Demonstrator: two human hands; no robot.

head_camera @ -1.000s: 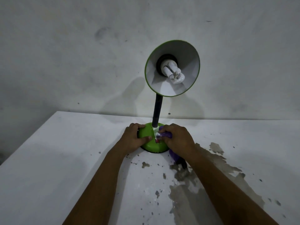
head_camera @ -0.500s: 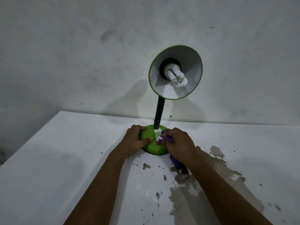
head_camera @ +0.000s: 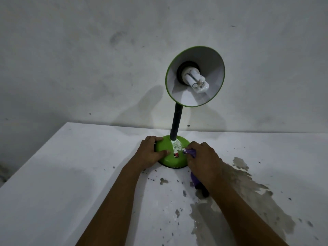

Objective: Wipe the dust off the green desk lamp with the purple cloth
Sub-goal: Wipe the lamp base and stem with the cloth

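A left hand (head_camera: 150,153) gripped the green lamp (head_camera: 171,153) by its base on the table (head_camera: 71,174) while the right hand (head_camera: 202,157) clutched the purple cloth (head_camera: 190,152) against it; neck and shade apparently remained unwiped.

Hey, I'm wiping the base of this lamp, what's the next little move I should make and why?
Probably sweep the purple cloth in your right hand leftward across the whitish patch on the lamp base, just above the red switch. The patch remains beside the cloth, and your left hand already steadies the base.
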